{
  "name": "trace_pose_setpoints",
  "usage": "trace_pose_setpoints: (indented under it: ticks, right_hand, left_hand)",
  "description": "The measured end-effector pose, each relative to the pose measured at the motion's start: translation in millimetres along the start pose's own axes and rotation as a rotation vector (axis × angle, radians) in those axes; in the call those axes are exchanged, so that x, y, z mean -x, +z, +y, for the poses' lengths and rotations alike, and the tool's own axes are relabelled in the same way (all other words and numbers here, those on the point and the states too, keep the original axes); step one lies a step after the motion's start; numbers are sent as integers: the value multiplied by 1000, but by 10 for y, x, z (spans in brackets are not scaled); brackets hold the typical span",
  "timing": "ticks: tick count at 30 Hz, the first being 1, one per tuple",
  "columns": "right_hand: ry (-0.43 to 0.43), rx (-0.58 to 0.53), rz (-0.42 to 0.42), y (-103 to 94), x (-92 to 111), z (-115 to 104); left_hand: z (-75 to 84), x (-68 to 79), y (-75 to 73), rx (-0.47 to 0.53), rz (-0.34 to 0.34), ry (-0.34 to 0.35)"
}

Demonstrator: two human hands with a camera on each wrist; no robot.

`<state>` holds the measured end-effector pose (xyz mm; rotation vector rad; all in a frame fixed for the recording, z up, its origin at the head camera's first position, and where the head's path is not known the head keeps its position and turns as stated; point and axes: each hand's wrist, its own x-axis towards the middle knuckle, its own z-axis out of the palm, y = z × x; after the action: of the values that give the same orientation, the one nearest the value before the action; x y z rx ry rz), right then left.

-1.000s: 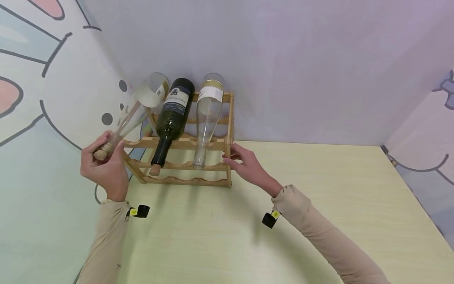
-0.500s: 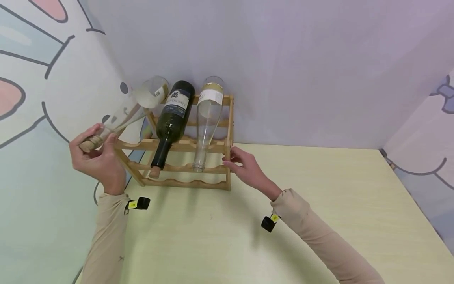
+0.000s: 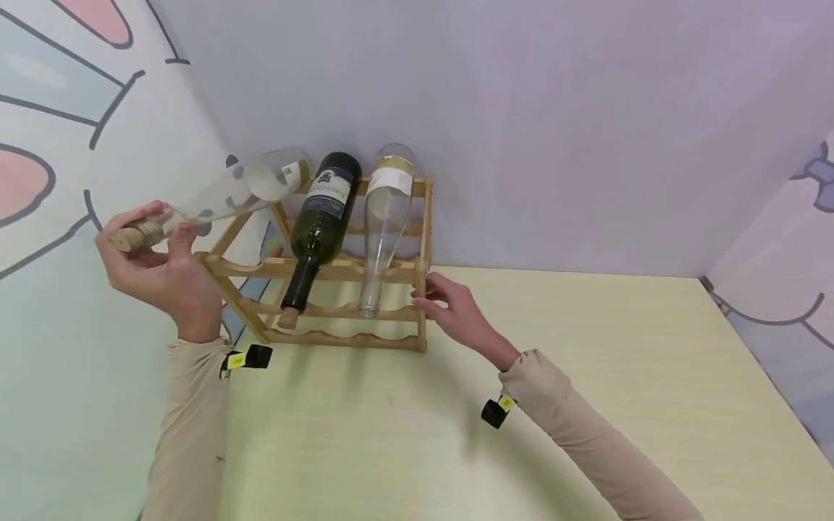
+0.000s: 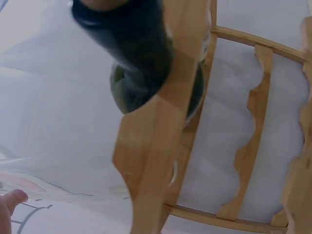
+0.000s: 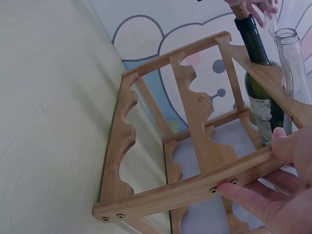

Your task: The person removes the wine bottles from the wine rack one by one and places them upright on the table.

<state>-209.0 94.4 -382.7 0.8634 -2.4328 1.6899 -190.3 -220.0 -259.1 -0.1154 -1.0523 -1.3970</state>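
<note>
My left hand (image 3: 159,278) holds the corked neck of a clear glass wine bottle (image 3: 263,179), thumb and fingers around it. The bottle slants across the left end of a wooden wine rack (image 3: 335,270), its neck out past the left side and its base at the back. Beside it lies a dark green wine bottle (image 3: 321,221) with a cork. Another clear bottle (image 3: 384,221), without a cork, rests farther right. My right hand (image 3: 452,307) grips the rack's right side; in the right wrist view its thumb and fingers pinch the side bar (image 5: 190,187).
The rack stands on a pale wooden table (image 3: 586,376), close to the grey back wall (image 3: 554,130). A wall with cartoon drawings (image 3: 59,304) rises right beside my left hand. Lower scalloped rails (image 3: 352,339) run beneath the bottles.
My left hand has moved left and slightly up with the bottle's neck, so the bottle now slants more sideways, its base still at the back. My right hand stays on the rack.
</note>
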Motion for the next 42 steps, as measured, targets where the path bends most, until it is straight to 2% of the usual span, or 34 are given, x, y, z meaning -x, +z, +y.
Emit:
trace_pose_setpoints:
  ticks: [16, 31, 36, 42]
  right_hand:
    - [-5, -24, 8, 35, 4, 33]
    - [-37, 17, 3, -10, -8, 52]
    - [-38, 16, 2, -28, -5, 56]
    - [-41, 13, -20, -21, -19, 62]
  left_hand:
    - [250, -165, -3, -45, -20, 9]
    - [449, -320, 78, -16, -79, 36]
    - [483, -375, 79, 57, -71, -2]
    - [495, -460, -32, 114, -80, -71]
